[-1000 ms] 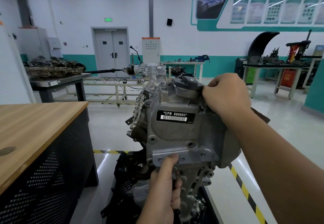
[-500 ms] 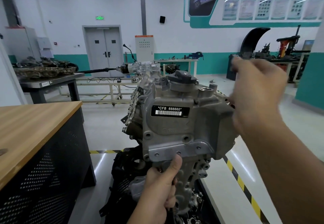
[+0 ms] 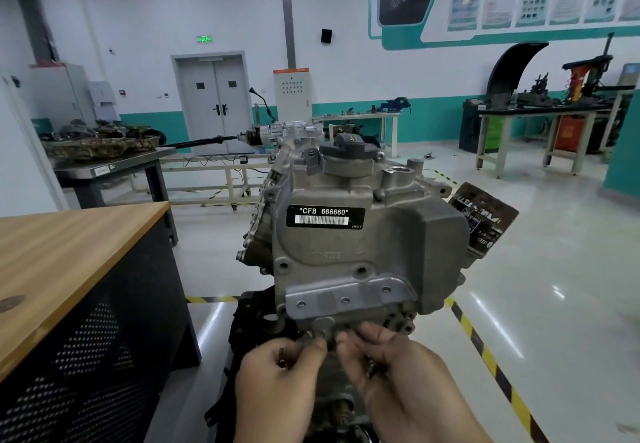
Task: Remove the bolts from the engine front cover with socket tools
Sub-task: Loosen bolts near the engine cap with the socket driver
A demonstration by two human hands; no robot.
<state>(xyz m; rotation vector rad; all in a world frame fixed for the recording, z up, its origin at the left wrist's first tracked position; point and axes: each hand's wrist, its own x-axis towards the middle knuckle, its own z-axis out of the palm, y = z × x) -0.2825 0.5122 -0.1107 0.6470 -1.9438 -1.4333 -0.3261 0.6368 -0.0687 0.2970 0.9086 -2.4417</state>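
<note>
Both hands at lower edge of cover [image 3: 363, 252], directly above fingertips. Left hand [image 3: 277, 383] and right hand [image 3: 398, 380] curled; grasp on small blurred parts cannot be confirmed.

One engine front cover [image 3: 363, 252]; two hands [image 3: 277, 383] [image 3: 398, 387] (each maybe holding bolt); one wooden table [image 3: 69, 252].

**Grey metal, teal walls**

The engine cover [image 3: 363, 252] is dull grey, its label [image 3: 325, 216] black with white letters and a barcode. The table top [image 3: 69, 252] is light wood grain over a black perforated panel [image 3: 86, 373]. The floor tape [image 3: 491, 366] is striped yellow and black. The wall band [image 3: 426, 116] is teal.
</note>
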